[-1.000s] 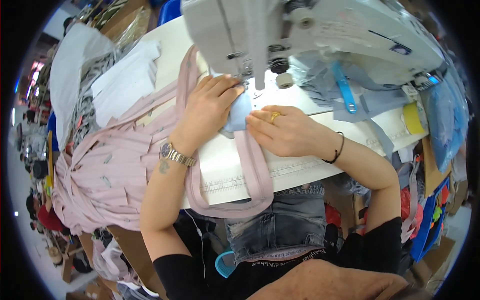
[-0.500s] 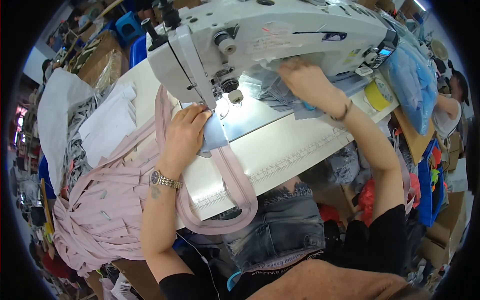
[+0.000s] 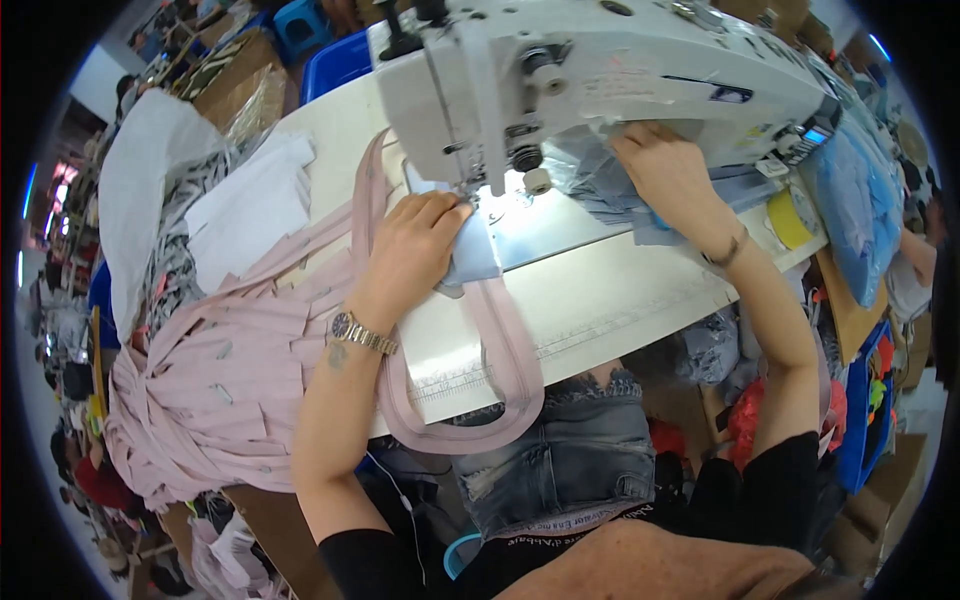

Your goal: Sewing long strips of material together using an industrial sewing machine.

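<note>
My left hand [image 3: 410, 250] lies beside the needle of a white sewing machine [image 3: 600, 80], its fingers together on a small blue-grey fabric piece [image 3: 474, 255]. From under that piece a pink zipper tape [image 3: 512, 345] runs toward me, hangs over the table edge in a loop and turns back by my left wrist. My right hand [image 3: 675, 185] reaches beneath the machine arm to a stack of grey fabric pieces [image 3: 600, 190]. Its fingers are bent and closed at a grey piece there; the fingertips are partly hidden.
A large heap of pink zipper tapes [image 3: 220, 390] covers the table's left side. Behind it lie white sheets [image 3: 255, 205]. A yellow tape roll [image 3: 790, 218] and a blue plastic bag [image 3: 850, 210] are at the right. A printed ruler [image 3: 600, 338] follows the table's near edge.
The whole view has shifted, so the machine and table appear farther right. Both hands keep nearly the same places relative to the machine.
</note>
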The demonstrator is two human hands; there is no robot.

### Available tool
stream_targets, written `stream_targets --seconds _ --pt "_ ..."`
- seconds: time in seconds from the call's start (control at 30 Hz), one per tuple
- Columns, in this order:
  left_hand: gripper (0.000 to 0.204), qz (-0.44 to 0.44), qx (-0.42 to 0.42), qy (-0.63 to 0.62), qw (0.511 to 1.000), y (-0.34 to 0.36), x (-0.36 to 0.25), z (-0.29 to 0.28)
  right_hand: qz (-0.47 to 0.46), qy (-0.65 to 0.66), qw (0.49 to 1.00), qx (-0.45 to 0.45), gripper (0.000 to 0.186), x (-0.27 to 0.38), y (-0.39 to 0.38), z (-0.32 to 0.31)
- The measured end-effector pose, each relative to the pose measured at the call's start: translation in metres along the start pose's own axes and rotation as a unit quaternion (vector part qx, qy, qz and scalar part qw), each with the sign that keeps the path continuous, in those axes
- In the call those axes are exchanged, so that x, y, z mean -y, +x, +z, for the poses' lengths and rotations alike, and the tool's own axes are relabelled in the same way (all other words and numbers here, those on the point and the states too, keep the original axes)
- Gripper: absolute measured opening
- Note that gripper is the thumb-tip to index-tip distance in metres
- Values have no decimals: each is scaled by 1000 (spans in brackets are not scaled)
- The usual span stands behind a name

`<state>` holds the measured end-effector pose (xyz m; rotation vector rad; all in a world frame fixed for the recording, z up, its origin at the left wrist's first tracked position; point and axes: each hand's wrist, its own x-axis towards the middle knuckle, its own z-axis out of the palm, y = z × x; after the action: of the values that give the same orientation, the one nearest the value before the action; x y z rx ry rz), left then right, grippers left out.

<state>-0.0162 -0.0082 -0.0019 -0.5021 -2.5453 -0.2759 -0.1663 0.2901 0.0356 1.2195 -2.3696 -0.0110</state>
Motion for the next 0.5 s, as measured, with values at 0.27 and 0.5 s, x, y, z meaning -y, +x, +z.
stream_targets --seconds 0.27,0.5 --pt "24 213 -122 -7 969 12 -46 -10 53 654 724 214 36 90 21 -8" --pt "26 133 -72 19 988 4 -23 -1 -63 292 935 190 36 85 27 -6"
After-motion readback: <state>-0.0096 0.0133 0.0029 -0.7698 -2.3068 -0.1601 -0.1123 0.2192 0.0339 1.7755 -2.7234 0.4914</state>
